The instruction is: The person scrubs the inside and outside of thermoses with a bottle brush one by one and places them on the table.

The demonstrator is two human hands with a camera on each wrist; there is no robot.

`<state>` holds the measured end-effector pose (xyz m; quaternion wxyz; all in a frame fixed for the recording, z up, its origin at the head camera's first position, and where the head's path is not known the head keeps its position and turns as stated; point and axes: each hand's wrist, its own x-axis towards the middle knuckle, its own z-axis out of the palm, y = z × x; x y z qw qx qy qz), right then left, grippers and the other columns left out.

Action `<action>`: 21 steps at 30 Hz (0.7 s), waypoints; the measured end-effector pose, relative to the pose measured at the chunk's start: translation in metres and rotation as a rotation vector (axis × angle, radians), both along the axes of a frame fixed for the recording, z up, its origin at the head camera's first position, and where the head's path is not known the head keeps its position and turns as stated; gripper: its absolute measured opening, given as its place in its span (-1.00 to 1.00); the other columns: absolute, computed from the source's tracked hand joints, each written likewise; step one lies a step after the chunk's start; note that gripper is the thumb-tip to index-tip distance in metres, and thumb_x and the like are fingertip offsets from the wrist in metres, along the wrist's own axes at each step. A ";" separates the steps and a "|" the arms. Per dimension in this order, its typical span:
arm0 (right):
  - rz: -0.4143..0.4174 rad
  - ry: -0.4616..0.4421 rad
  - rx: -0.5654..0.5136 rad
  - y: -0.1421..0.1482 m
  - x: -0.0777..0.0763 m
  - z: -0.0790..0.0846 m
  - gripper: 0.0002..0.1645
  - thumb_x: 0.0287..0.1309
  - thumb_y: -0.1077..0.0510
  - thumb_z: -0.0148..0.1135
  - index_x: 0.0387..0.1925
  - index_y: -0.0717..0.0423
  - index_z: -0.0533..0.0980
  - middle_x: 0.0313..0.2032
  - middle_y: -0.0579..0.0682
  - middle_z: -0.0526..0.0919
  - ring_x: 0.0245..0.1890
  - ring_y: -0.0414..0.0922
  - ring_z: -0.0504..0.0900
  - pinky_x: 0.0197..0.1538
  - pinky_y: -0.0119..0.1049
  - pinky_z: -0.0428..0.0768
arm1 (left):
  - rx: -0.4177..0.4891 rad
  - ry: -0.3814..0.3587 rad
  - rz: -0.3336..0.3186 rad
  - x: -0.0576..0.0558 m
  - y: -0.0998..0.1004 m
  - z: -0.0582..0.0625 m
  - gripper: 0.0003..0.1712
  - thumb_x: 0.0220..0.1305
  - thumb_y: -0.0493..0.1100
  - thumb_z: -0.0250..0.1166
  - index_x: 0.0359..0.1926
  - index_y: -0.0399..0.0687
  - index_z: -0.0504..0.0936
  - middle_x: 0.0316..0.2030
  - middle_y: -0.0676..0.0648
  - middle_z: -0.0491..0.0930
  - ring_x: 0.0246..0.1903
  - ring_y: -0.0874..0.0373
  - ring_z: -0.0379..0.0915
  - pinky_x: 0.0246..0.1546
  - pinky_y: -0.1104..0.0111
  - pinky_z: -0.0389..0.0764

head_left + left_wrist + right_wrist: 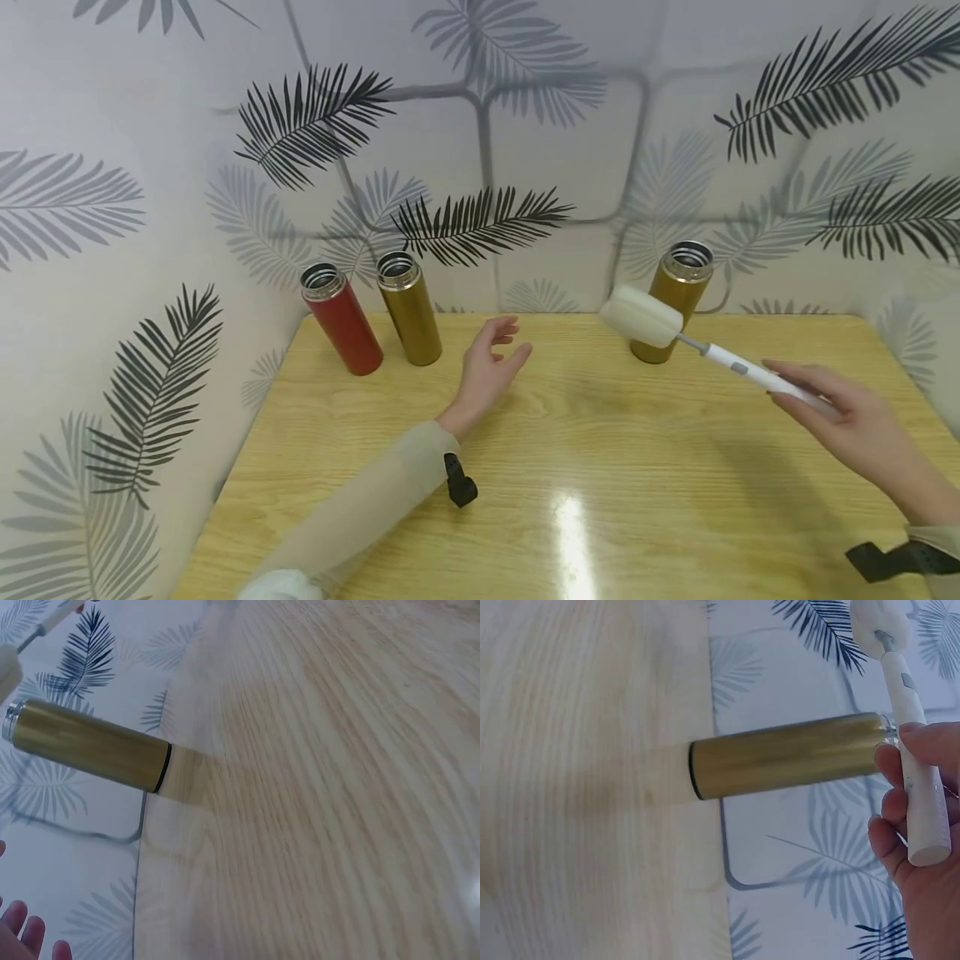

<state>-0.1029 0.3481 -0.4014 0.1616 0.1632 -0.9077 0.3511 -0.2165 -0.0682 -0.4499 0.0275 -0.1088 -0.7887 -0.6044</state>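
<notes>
My right hand (862, 425) grips the white handle of a bottle brush (738, 367) between thumb and fingers. Its cream sponge head (641, 317) points left and overlaps a gold thermos bottle (681, 287) in the head view. That lidless bottle stands upright at the back right, and the right wrist view shows its gold side (787, 756) beyond the handle. My left hand (491, 362) holds nothing, its fingers loosely bent above the table. Left of it stand a second gold bottle (411, 317) and a red bottle (343, 325), both lidless with bare steel necks.
The wooden table (525, 467) ends against a wall (555, 167) with a leaf pattern, right behind the bottles. Black straps with small mounts (459, 482) sit on both wrists. Light glares off the table's front middle.
</notes>
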 end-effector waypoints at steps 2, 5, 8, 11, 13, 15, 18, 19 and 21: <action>-0.026 -0.021 -0.032 0.004 0.001 0.004 -0.46 0.31 0.44 0.31 0.31 0.26 0.53 -0.09 -0.64 0.55 -0.33 -0.47 0.51 -0.45 -0.51 0.40 | -0.030 0.019 -0.015 -0.003 0.010 0.002 -0.45 0.46 -0.12 0.34 0.39 -0.08 0.47 0.23 -0.18 0.57 0.22 -0.12 0.47 0.15 -0.02 0.53; -0.020 -0.022 -0.108 0.010 0.003 0.010 -0.41 0.32 0.50 0.24 0.36 0.27 0.46 -0.16 -0.53 0.59 -0.39 -0.42 0.52 -0.49 -0.46 0.38 | -0.070 0.044 -0.034 -0.008 0.024 0.006 -0.46 0.46 -0.11 0.35 0.38 -0.07 0.49 0.20 -0.14 0.60 0.15 -0.05 0.51 0.03 0.12 0.58; -0.014 0.006 -0.174 0.014 0.005 0.016 -0.39 0.26 0.60 0.19 0.32 0.31 0.44 -0.14 -0.48 0.61 -0.35 -0.47 0.57 -0.43 -0.57 0.44 | -0.083 0.066 -0.063 -0.013 0.038 0.009 -0.47 0.47 -0.08 0.33 0.38 -0.06 0.48 0.19 -0.11 0.60 0.14 -0.04 0.52 -0.04 0.23 0.57; -0.026 0.058 -0.211 0.019 0.006 0.019 -0.42 0.24 0.65 0.15 0.27 0.35 0.45 -0.11 -0.50 0.64 -0.23 -0.53 0.60 -0.27 -0.71 0.49 | -0.073 0.074 -0.095 -0.016 0.050 0.010 -0.46 0.48 -0.07 0.32 0.39 -0.05 0.48 0.20 -0.12 0.59 0.15 -0.07 0.51 -0.06 0.27 0.55; -0.043 0.085 -0.238 0.022 0.007 0.021 -0.45 0.27 0.64 0.14 0.25 0.30 0.48 -0.10 -0.51 0.65 -0.18 -0.55 0.61 -0.21 -0.75 0.49 | -0.066 0.074 -0.111 -0.017 0.058 0.011 -0.45 0.48 -0.07 0.32 0.40 -0.05 0.47 0.20 -0.12 0.59 0.17 -0.08 0.51 -0.05 0.27 0.54; -0.063 0.099 -0.261 0.025 0.008 0.023 -0.46 0.32 0.61 0.11 0.25 0.21 0.50 -0.09 -0.53 0.65 -0.18 -0.56 0.60 -0.22 -0.75 0.47 | -0.057 0.075 -0.121 -0.017 0.065 0.012 -0.44 0.48 -0.08 0.33 0.41 -0.06 0.46 0.21 -0.13 0.59 0.18 -0.07 0.50 -0.03 0.25 0.55; -0.111 0.104 -0.297 0.031 0.009 0.025 -0.41 0.37 0.56 0.10 0.24 -0.03 0.53 -0.10 -0.56 0.66 -0.26 -0.56 0.57 -0.28 -0.76 0.44 | -0.043 0.071 -0.129 -0.018 0.075 0.014 -0.43 0.46 -0.08 0.34 0.41 -0.06 0.46 0.21 -0.13 0.59 0.18 -0.03 0.50 0.02 0.23 0.56; -0.135 0.106 -0.297 0.032 0.010 0.025 -0.39 0.38 0.55 0.10 0.23 -0.11 0.52 -0.10 -0.58 0.65 -0.28 -0.57 0.56 -0.29 -0.77 0.43 | -0.040 0.070 -0.129 -0.019 0.079 0.015 -0.43 0.46 -0.08 0.35 0.40 -0.06 0.47 0.20 -0.13 0.60 0.17 -0.01 0.50 0.04 0.22 0.56; -0.182 0.121 -0.288 0.036 0.010 0.025 -0.37 0.38 0.54 0.11 0.20 -0.22 0.50 -0.11 -0.63 0.64 -0.33 -0.58 0.54 -0.31 -0.78 0.42 | -0.036 0.067 -0.129 -0.020 0.085 0.016 -0.42 0.44 -0.07 0.37 0.40 -0.06 0.48 0.19 -0.11 0.61 0.16 0.03 0.50 0.08 0.20 0.57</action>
